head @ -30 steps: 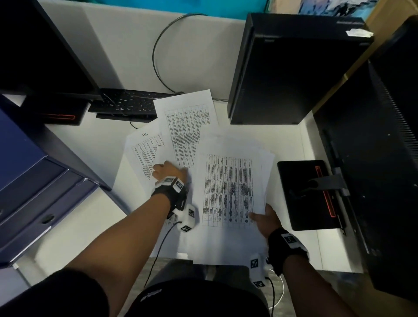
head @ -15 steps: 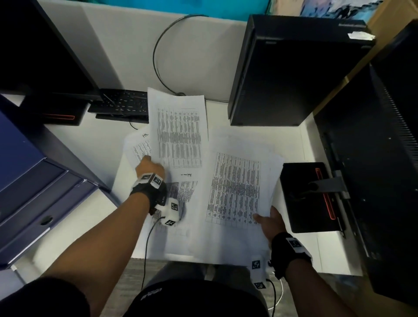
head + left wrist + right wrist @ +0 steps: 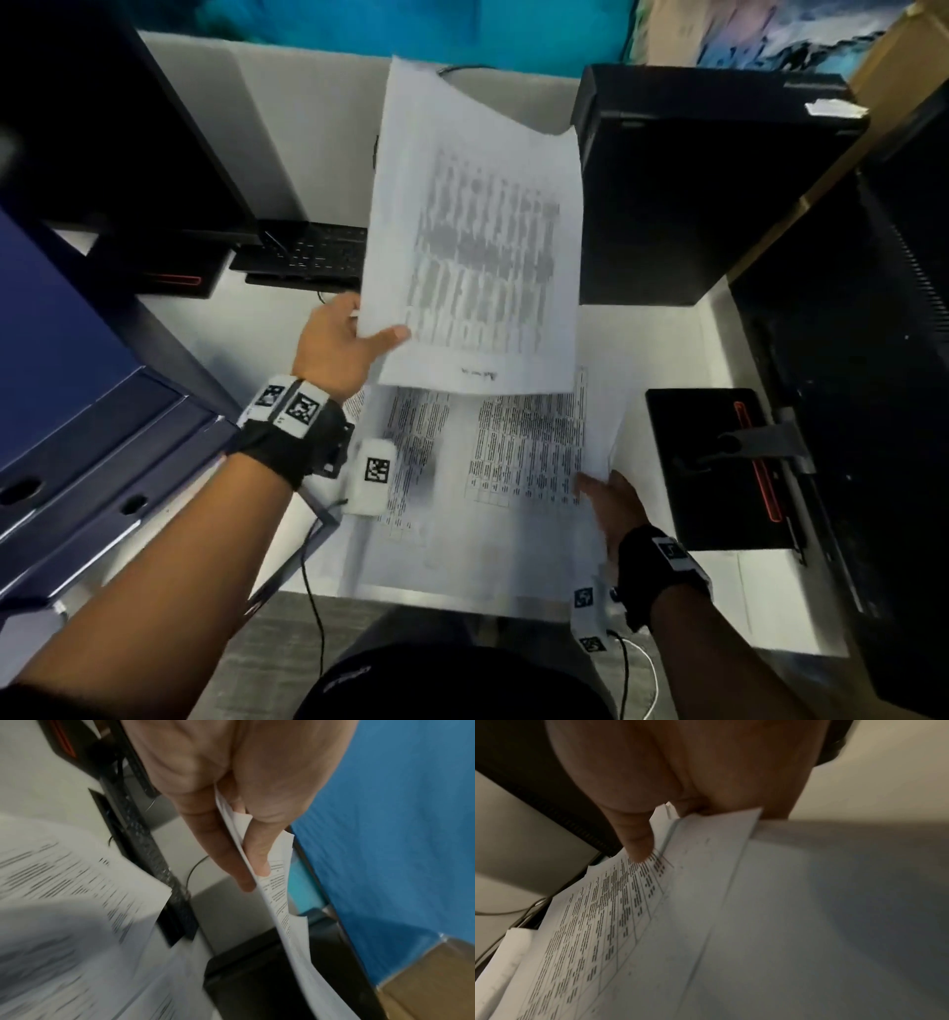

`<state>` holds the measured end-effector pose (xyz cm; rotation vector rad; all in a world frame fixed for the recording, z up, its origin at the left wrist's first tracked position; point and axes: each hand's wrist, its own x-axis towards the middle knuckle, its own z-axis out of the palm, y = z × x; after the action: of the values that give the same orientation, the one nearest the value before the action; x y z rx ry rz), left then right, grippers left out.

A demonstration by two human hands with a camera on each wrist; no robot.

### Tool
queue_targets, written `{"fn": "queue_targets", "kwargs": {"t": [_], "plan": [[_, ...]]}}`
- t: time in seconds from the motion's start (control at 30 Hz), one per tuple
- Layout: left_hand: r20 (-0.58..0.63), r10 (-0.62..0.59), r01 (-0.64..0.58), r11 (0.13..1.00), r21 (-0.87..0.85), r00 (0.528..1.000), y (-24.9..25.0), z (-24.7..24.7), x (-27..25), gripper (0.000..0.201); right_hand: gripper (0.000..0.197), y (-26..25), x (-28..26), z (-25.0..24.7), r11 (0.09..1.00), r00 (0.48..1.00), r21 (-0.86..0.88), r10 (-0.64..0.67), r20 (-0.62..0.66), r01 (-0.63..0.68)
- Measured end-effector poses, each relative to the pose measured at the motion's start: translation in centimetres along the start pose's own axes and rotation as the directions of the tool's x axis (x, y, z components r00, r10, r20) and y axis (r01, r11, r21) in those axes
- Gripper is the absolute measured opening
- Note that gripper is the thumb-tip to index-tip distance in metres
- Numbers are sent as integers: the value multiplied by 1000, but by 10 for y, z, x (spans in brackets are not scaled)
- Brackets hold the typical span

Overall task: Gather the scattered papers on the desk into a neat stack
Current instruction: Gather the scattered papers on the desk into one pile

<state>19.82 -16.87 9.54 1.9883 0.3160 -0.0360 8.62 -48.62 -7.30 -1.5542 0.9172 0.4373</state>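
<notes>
Head view: left hand (image 3: 336, 344) pinching a lifted printed sheet (image 3: 477, 246) above the desk (image 3: 246, 329); right hand (image 3: 613, 506) gripping the paper pile (image 3: 513, 462) by its edge.

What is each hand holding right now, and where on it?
The left hand pinches a lifted printed sheet at its lower left corner. The right hand grips the paper stack at its lower right corner.

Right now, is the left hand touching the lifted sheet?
Touching. Left wrist view shows the left hand pinching the lifted sheet between thumb and fingers.
</notes>
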Motion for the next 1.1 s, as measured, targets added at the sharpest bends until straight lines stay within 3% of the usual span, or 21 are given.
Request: {"fn": "queue_targets", "kwargs": {"t": [0.07, 0.1, 0.2, 0.27, 0.3, 0.4, 0.5, 0.6, 0.7, 0.93, 1.1], "plan": [[150, -62, 58, 998, 33, 987, -21, 19, -9, 44, 100, 3, 4, -1, 992, 997, 99, 73, 8, -74], [226, -98, 75, 992, 105, 969, -32, 28, -15, 50, 111, 17, 20, -6, 980, 993, 159, 119, 30, -122], [436, -216, 18, 910, 413, 874, -62, 54, -36, 74, 110, 19, 17, -9, 935, 974, 276, 209, 83, -224], [528, -268, -51, 857, 512, 806, -79, 68, -51, 80, 114, 12, 5, -7, 950, 977, 234, 189, 100, -208], [552, -277, -78, 842, 534, 787, -86, 74, -56, 79, 108, 7, 1, -6, 974, 990, 184, 124, 64, -134], [574, -284, -141, 799, 584, 768, -93, 84, -65, 70, 48, 2, -12, -3, 1000, 999, 20, -21, 24, 21], [483, -219, -101, 828, 552, 848, -95, 82, -60, 50, 40, 0, -17, -5, 997, 998, -51, -61, -1, 61], [197, -251, 76, 777, 624, 948, -106, 72, -38, 43, 46, -3, -20, -12, 994, 996, -88, -73, -59, 67], [-71, -395, 346, 686, 640, 916, -115, 62, -24, 55, 51, -2, -19, -15, 986, 996, -156, -67, -52, 58], [-103, -499, 458, 669, 585, 860, -131, 65, -10, 51, 56, -7, -23, -12, 979, 997, -190, -78, -23, 72], [-190, -478, 483, 623, 615, 858, -130, 73, -10, 48, 50, -3, -21, -12, 982, 994, -161, -107, -20, 103]]}}
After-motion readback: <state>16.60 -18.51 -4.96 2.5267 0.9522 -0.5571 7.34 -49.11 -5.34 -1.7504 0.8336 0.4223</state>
